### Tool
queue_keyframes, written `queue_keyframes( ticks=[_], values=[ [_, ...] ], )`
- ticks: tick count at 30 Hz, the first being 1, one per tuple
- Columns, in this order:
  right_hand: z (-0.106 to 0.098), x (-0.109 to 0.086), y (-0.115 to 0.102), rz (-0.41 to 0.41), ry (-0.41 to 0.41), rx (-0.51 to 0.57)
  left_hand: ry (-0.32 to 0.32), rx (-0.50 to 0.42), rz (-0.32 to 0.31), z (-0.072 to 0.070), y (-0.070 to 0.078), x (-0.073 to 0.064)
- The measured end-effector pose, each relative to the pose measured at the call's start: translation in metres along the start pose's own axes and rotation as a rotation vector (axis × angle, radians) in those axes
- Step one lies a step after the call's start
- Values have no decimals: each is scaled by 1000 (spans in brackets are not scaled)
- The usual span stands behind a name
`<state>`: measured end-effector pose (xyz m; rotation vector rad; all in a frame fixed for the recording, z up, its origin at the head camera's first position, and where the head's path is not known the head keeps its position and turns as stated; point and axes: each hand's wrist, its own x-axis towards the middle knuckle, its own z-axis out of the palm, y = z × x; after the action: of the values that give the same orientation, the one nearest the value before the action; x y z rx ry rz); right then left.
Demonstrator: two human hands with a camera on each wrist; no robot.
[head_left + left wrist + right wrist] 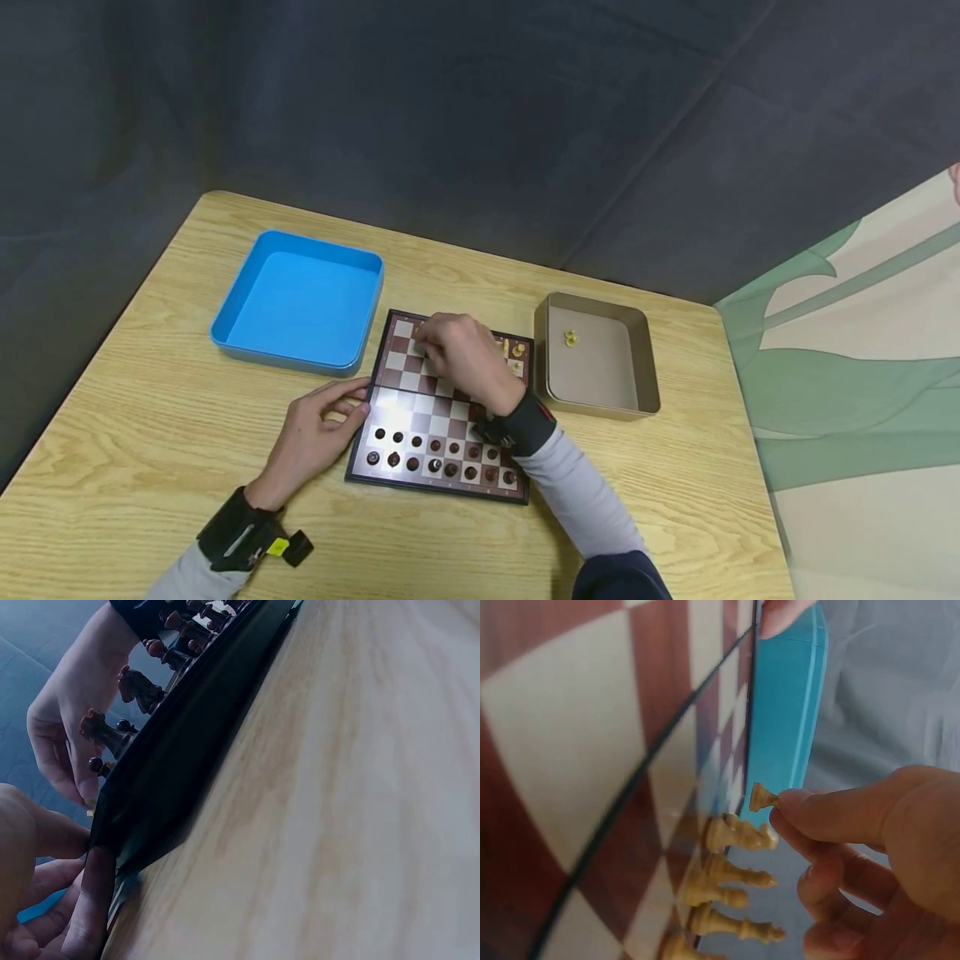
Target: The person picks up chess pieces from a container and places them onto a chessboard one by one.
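Observation:
A folding chessboard (pixel 393 402) lies on the wooden table, with two rows of dark chess pieces (pixel 451 470) along its near side. My left hand (pixel 311 437) holds the board's left edge between thumb and fingers. Over the far half, my right hand (pixel 468 354) pinches a pale pawn (pixel 762 797) by its head between thumb and forefinger. In the right wrist view the pawn's base points toward the board, beside a row of standing pale pieces (pixel 739 835). From the head view, the right hand hides that pawn and part of the far rows.
Right of the board stands a tan metal tin (pixel 600 409) holding a few pale pieces (pixel 572 338). A blue tray (pixel 281 358) sits at the back left, close to the board's far left corner. Dark cloth (pixel 450 150) hangs behind the table (pixel 150 400).

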<state>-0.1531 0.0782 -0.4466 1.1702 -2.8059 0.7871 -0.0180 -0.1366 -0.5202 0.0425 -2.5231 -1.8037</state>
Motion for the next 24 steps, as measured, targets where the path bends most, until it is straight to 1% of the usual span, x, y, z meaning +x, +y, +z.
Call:
queue_keyframes(
  ticks=[12,24],
  values=[
    [9,0,4,-7,-5,-22,-4,-2,11,1,-2,0],
    [10,1,5,-3,-12,-38,-17,-2,-12,-1,0,0]
  ],
)
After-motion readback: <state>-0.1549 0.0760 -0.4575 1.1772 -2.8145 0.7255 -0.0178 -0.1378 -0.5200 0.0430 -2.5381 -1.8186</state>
